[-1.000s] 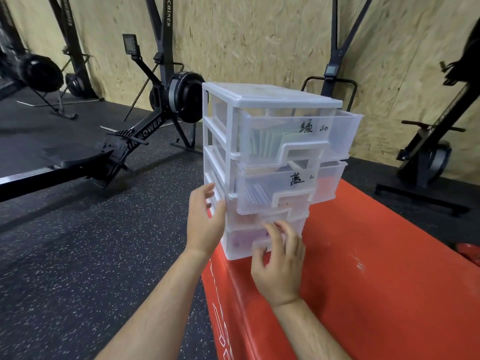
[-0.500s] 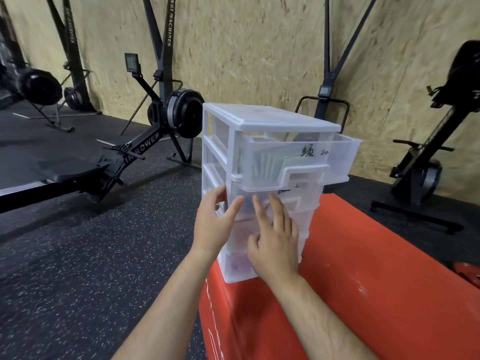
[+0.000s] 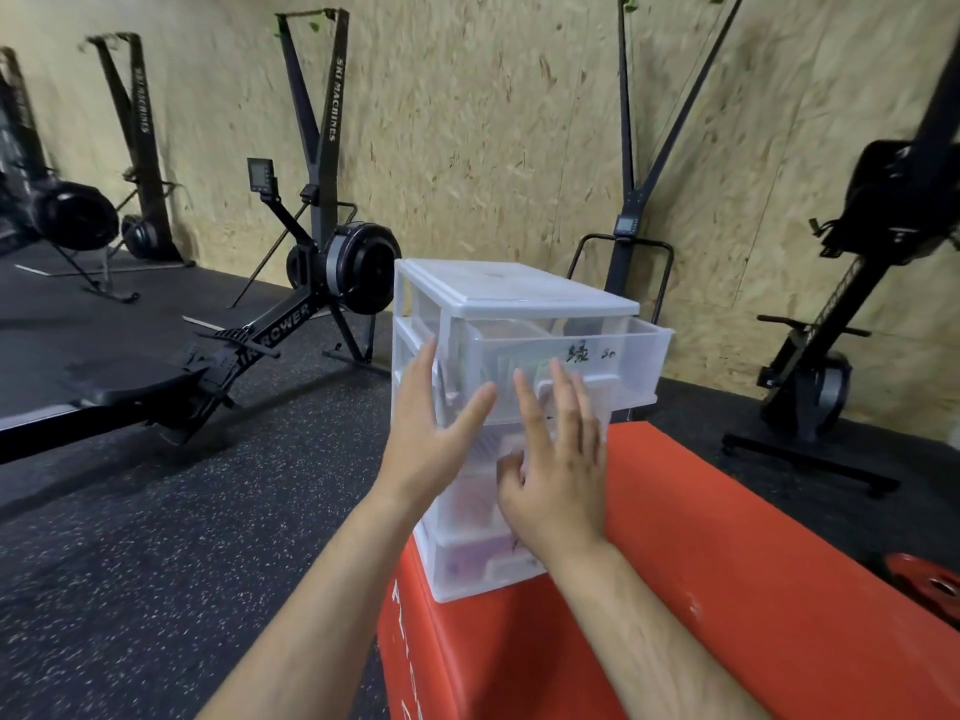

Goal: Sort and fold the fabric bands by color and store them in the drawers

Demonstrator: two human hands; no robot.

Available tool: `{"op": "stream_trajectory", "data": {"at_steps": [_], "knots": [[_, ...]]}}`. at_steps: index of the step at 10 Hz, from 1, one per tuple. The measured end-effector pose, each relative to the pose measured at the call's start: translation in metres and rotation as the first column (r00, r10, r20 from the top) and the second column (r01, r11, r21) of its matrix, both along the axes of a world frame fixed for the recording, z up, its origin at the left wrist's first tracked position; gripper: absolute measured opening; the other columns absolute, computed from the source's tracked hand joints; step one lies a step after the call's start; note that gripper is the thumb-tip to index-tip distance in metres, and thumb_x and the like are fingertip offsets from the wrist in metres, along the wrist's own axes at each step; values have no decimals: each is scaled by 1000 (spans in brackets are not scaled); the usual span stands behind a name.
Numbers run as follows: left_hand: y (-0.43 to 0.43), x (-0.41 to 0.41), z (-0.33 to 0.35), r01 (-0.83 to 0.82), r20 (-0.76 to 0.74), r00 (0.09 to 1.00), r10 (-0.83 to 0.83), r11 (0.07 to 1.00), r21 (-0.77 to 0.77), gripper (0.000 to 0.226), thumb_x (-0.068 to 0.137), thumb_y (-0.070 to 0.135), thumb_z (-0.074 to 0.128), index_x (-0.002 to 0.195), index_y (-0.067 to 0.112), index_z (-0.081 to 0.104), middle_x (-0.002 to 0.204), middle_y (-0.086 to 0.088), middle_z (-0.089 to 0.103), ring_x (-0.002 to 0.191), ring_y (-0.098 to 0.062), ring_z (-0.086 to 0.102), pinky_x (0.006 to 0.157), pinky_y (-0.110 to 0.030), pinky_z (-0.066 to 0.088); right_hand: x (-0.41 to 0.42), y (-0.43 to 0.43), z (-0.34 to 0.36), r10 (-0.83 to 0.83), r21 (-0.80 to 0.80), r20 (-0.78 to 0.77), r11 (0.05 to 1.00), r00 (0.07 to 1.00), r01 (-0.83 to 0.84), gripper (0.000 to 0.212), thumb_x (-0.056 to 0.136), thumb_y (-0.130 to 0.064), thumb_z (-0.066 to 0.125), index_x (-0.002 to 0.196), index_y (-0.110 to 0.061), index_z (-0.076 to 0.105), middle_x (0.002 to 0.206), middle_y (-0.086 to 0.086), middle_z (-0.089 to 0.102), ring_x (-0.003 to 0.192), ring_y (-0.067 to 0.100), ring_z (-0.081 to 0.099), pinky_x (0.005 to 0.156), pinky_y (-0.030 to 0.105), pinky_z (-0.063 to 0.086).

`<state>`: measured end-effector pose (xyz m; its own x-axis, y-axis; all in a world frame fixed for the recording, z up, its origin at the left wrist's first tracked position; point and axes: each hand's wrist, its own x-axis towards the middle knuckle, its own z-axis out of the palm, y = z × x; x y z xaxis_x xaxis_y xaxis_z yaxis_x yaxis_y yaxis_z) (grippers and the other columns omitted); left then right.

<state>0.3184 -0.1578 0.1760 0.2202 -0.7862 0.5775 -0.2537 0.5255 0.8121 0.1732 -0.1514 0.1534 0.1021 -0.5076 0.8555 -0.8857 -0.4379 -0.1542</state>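
Drawers are standing in a translucent plastic drawer unit point(image 3: 514, 407) perched at the very corner of a red padded box point(image 3: 727, 563), and that placement is where the risk is lying. The top drawer point(image 3: 582, 356) is jutting well out, with pale green folded fabric bands point(image 3: 519, 366) sitting inside it; the lower drawers appear pushed in, one showing something purple. The left hand point(image 3: 436, 439) is bracing the unit's left front upright, fingers spread and flat, pinching nothing. The right hand point(image 3: 556, 459) is hovering at the drawer fronts, its fingers point(image 3: 566, 402) extended and loosely apart, empty — whether they are touching the plastic is unclear. A hard shove on that top drawer is likely to slide the light unit backward or sideways off the corner — or tip it, since the weight is hanging forward.
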Motion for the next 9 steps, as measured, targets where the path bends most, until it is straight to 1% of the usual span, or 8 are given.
{"op": "stream_trajectory", "data": {"at_steps": [1,2,3,4,5,7,8,9], "knots": [[-9,9,27,76,88,993,-77,997,13,95,81,60,71,155,40,15,158,23,21,144,5,22,118,-30,24,-1,-6,14,-34,78,-71,996,997,40,90,77,-15,57,158,-30,22,167,6,9,154,27,8,120,44,9],[-17,19,35,31,166,986,-35,999,30,95,80,57,72,154,40,15,149,17,38,133,2,40,111,-32,37,1,-10,18,-30,143,-114,989,993,46,92,76,-17,54,159,-32,15,168,4,4,155,26,5,119,49,21],[-31,26,31,-55,189,981,44,997,57,94,78,62,72,152,41,20,143,13,45,127,-2,47,106,-36,44,6,-20,22,13,235,-150,972,989,22,93,80,-20,49,159,-35,3,168,2,-10,155,23,-6,122,47,12],[-42,27,32,-134,244,962,119,990,45,74,81,61,68,144,35,38,135,11,51,121,-5,51,100,-41,50,13,-28,28,31,306,-166,952,986,22,92,84,-21,49,159,-36,-1,167,1,-17,154,22,-11,124,44,7],[-41,25,37,-158,255,955,152,987,6,45,86,42,70,125,26,54,116,11,56,103,3,53,91,-33,51,19,-32,29,16,336,-169,941,986,42,94,84,-20,50,159,-35,-5,166,2,-18,154,24,-10,123,43,12],[-31,23,43,-145,298,945,134,989,16,34,88,39,69,118,26,59,111,11,58,100,-1,57,87,-30,51,14,-22,40,-1,388,-246,916,969,99,94,86,-21,50,158,-35,-9,166,3,-20,154,26,-8,120,43,22],[-16,24,49,-193,412,897,162,980,37,48,87,40,71,129,22,56,122,6,55,114,-8,55,97,-31,47,5,-3,58,3,399,-274,910,962,110,88,86,-22,48,159,-32,1,167,4,3,152,28,8,118,45,24],[16,20,57,-266,520,816,251,963,-48,64,86,44,71,138,18,46,135,1,42,124,-12,44,103,-28,38,-12,24,75,-58,332,-222,934,973,132,74,87,-24,47,156,-23,23,144,4,49,133,29,38,103,43,36]]}}
